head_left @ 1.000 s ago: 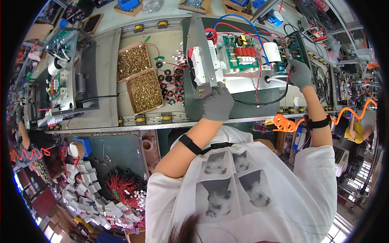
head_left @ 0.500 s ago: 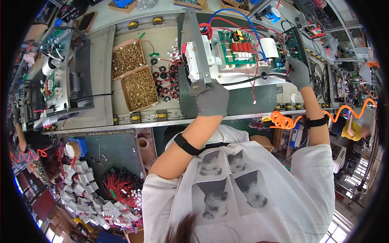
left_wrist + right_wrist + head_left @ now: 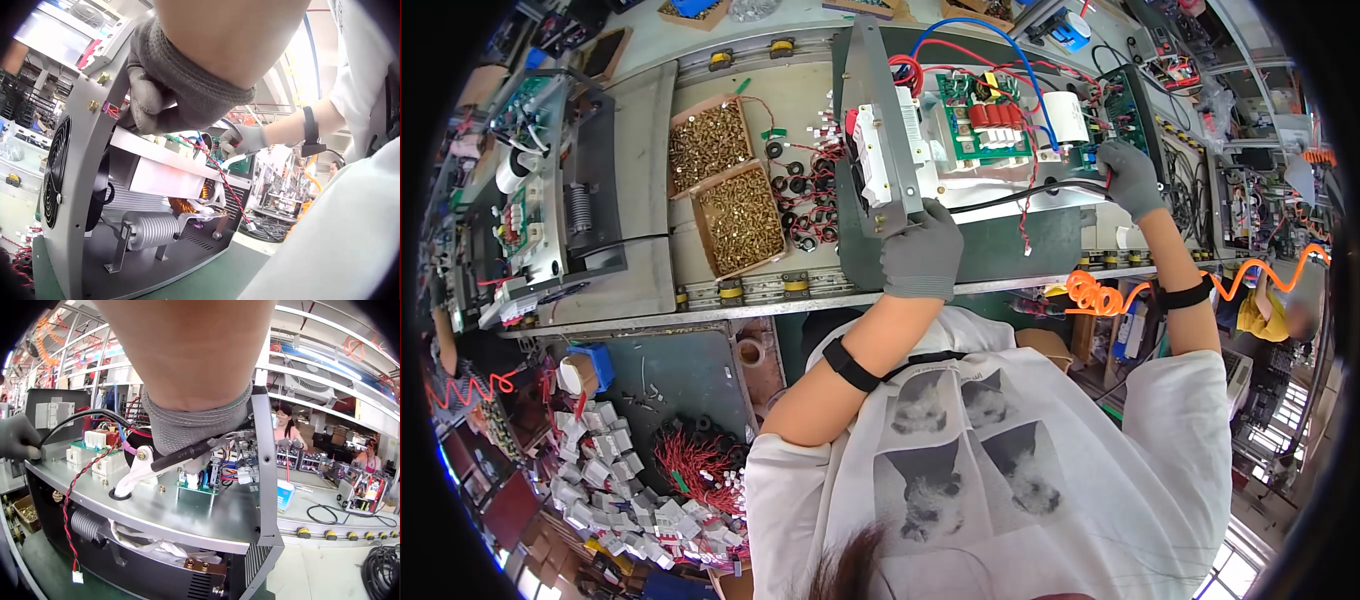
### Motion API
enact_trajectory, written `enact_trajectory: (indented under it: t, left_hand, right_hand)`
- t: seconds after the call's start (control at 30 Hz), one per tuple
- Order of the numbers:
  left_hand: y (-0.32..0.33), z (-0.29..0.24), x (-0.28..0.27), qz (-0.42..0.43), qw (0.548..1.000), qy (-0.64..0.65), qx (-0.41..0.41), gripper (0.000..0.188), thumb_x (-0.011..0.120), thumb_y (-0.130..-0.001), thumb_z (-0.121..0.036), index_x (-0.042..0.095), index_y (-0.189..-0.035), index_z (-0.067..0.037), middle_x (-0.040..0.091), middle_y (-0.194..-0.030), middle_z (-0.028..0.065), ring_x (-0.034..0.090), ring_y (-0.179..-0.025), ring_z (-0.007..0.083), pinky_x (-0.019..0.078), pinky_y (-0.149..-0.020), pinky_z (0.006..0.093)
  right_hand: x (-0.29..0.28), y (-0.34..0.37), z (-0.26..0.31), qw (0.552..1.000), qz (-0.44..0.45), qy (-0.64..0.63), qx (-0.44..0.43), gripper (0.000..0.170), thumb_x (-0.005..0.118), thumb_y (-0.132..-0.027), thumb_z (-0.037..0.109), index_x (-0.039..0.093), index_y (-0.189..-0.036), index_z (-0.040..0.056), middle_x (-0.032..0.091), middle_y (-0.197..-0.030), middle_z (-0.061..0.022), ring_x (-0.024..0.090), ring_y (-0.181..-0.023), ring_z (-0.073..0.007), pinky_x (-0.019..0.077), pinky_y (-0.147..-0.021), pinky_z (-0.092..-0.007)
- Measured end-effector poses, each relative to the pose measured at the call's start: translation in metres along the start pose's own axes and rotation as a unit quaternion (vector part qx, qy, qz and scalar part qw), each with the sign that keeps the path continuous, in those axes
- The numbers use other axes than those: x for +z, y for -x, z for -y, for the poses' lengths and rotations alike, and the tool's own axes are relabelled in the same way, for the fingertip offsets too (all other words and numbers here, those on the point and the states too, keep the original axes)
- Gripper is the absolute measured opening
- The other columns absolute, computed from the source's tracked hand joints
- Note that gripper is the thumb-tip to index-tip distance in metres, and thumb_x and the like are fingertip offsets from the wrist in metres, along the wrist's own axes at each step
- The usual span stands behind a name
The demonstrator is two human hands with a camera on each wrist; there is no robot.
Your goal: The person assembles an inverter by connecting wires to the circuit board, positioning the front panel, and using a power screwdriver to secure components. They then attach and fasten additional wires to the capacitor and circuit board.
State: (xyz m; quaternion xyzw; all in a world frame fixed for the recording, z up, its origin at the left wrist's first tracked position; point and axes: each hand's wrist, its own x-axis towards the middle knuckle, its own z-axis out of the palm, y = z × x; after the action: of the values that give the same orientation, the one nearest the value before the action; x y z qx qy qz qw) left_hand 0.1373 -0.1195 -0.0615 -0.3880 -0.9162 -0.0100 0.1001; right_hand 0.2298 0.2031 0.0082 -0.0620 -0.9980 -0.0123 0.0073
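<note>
A grey metal chassis stands on its side, its front panel point(image 3: 878, 75) to the left; a fan point(image 3: 57, 172) shows in the left wrist view. My gloved left hand point(image 3: 922, 255) is at the panel's near corner, fingers curled round one end of a black cable point(image 3: 1070, 184). That cable bows across the chassis to my gloved right hand point(image 3: 1132, 180), which grips it near a green terminal board. In the right wrist view, a black-sleeved cable end point(image 3: 184, 455) lies under the right hand, close to a white-sleeved lead point(image 3: 131, 481). A circuit board point(image 3: 960, 148) and white capacitor point(image 3: 1064, 118) sit between the hands.
Two cardboard boxes of brass screws point(image 3: 740, 225) and several black rings with red leads point(image 3: 805, 190) lie left of the chassis. A second chassis point(image 3: 535, 200) stands farther left. An orange coiled hose point(image 3: 1095, 293) hangs at the right. A twisted red-black wire point(image 3: 69, 519) dangles off the chassis.
The black cable, sagging low in front of the chassis a second ago, has risen and straightened between my hands. The head view has shifted slightly; my right hand stays at the terminal board.
</note>
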Motion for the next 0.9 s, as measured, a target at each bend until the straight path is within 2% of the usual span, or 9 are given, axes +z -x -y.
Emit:
enact_trajectory:
  t: [0.17,0.27,0.4,0.47,0.5,0.63,0.73,0.8,0.9]
  left_hand:
    - [0.003,-0.007,0.015,-0.001,0.998,0.042,-0.055,0.024,0.057,-0.076,-0.015,0.056,-0.095,-0.001,0.064,-0.084,0.0088,0.065,-0.061,0.0132,0.0522,-0.049,0.0255]
    - [0.001,-0.001,0.002,-0.003,1.000,0.018,-0.015,0.024,0.057,-0.076,-0.016,0.056,-0.096,-0.001,0.065,-0.086,0.0088,0.065,-0.061,0.0131,0.0524,-0.049,0.0261]
    - [0.000,-0.003,0.003,0.008,0.999,0.046,-0.025,0.025,0.058,-0.076,-0.016,0.056,-0.096,-0.001,0.065,-0.087,0.0103,0.065,-0.061,0.0125,0.0523,-0.048,0.0263]
    - [-0.001,-0.002,-0.001,0.037,0.998,0.045,-0.010,0.026,0.057,-0.075,-0.015,0.056,-0.096,0.000,0.064,-0.086,0.0116,0.066,-0.064,0.0170,0.0527,-0.049,0.0283]
    - [-0.001,-0.001,-0.001,0.034,0.998,0.043,-0.010,0.026,0.057,-0.075,-0.015,0.056,-0.096,0.000,0.064,-0.086,0.0116,0.066,-0.064,0.0170,0.0527,-0.049,0.0283]
    - [-0.001,0.000,0.004,0.045,0.998,0.039,-0.008,0.027,0.057,-0.075,-0.015,0.055,-0.096,0.001,0.062,-0.084,0.0126,0.067,-0.068,0.0249,0.0530,-0.049,0.0314]
    - [-0.003,0.000,0.002,0.061,0.997,0.044,-0.011,0.027,0.058,-0.074,-0.016,0.055,-0.095,0.001,0.061,-0.084,0.0129,0.066,-0.068,0.0253,0.0529,-0.049,0.0322]
    - [-0.002,0.000,0.003,0.073,0.996,0.041,-0.003,0.027,0.059,-0.074,-0.016,0.055,-0.094,0.001,0.061,-0.085,0.0133,0.066,-0.068,0.0239,0.0529,-0.049,0.0323]
    - [-0.001,-0.002,0.003,0.042,0.998,0.048,-0.013,0.026,0.059,-0.074,-0.016,0.055,-0.096,-0.002,0.059,-0.083,0.0094,0.065,-0.067,0.0196,0.0521,-0.048,0.0306]
  right_hand:
    - [0.006,-0.002,-0.005,0.996,0.041,0.073,-0.016,0.012,0.058,-0.065,0.003,0.049,-0.066,0.0108,0.051,-0.066,-0.0065,0.055,-0.069,-0.0281,0.0434,-0.058,-0.0366]
    - [0.006,-0.005,-0.011,0.995,0.062,0.055,-0.064,0.013,0.057,-0.064,0.003,0.048,-0.066,0.0110,0.050,-0.066,-0.0066,0.055,-0.069,-0.0280,0.0426,-0.057,-0.0373]
    - [0.014,0.001,-0.012,0.993,0.011,0.085,-0.087,0.013,0.057,-0.064,0.003,0.047,-0.066,0.0112,0.050,-0.066,-0.0063,0.055,-0.069,-0.0274,0.0421,-0.056,-0.0374]
    - [0.021,0.007,-0.019,0.994,0.044,0.092,-0.030,0.012,0.058,-0.065,0.004,0.048,-0.067,0.0115,0.051,-0.066,-0.0060,0.055,-0.067,-0.0278,0.0420,-0.055,-0.0373]
    - [0.020,0.010,-0.017,1.000,-0.003,0.022,-0.019,0.014,0.060,-0.065,0.007,0.047,-0.069,0.0118,0.050,-0.064,-0.0064,0.053,-0.063,-0.0285,0.0415,-0.054,-0.0381]
    - [0.015,0.017,0.004,0.995,-0.084,0.048,-0.011,0.010,0.063,-0.069,0.010,0.054,-0.073,0.0121,0.056,-0.068,-0.0075,0.056,-0.065,-0.0296,0.0441,-0.056,-0.0389]
    - [0.011,0.018,0.014,0.978,-0.184,-0.009,0.098,0.006,0.064,-0.074,0.014,0.062,-0.080,0.0130,0.062,-0.076,-0.0089,0.060,-0.071,-0.0303,0.0470,-0.061,-0.0391]
    - [0.015,0.022,0.006,0.977,-0.034,0.035,0.206,0.009,0.063,-0.078,0.016,0.066,-0.086,0.0143,0.065,-0.082,-0.0103,0.062,-0.076,-0.0311,0.0488,-0.065,-0.0389]
    - [0.018,0.019,0.001,0.979,-0.017,0.046,0.200,0.008,0.062,-0.077,0.015,0.067,-0.083,0.0154,0.065,-0.079,-0.0105,0.062,-0.074,-0.0313,0.0486,-0.066,-0.0396]
